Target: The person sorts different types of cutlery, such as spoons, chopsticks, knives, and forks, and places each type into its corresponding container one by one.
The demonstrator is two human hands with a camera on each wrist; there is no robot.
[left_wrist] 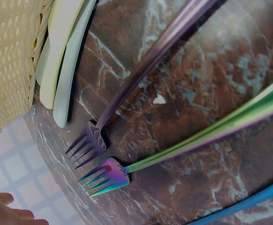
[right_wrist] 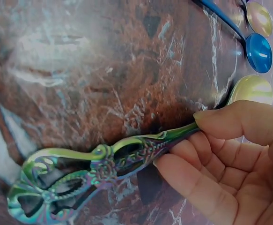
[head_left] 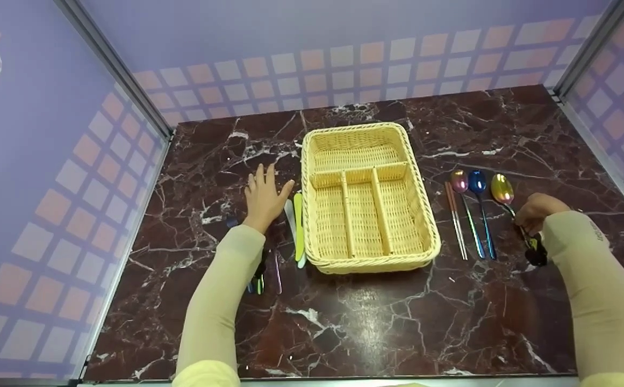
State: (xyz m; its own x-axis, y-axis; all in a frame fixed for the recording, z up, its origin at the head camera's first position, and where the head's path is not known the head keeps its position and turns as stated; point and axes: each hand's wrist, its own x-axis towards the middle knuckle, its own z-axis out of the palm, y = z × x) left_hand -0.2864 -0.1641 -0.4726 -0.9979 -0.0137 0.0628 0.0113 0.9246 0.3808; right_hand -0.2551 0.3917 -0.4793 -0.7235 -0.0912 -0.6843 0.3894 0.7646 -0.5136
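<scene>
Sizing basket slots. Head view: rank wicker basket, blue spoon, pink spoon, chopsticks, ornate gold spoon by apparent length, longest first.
1. Wicker basket, clearly longest
2. Blue spoon and pink spoon, too alike to rank
3. Chopsticks, somewhat shorter
Unsure: ornate gold spoon; the right hand covers part of it.

A dark, white-veined table is carrying a wicker basket.
Green and white knives are lying just beside it on the left, with three forks farther left; chopsticks, a pink-bowled spoon and a blue spoon are lying side by side on the right. Farther right, the right hand is pinching a gold-bowled spoon, its contact with the table unclear.
</scene>
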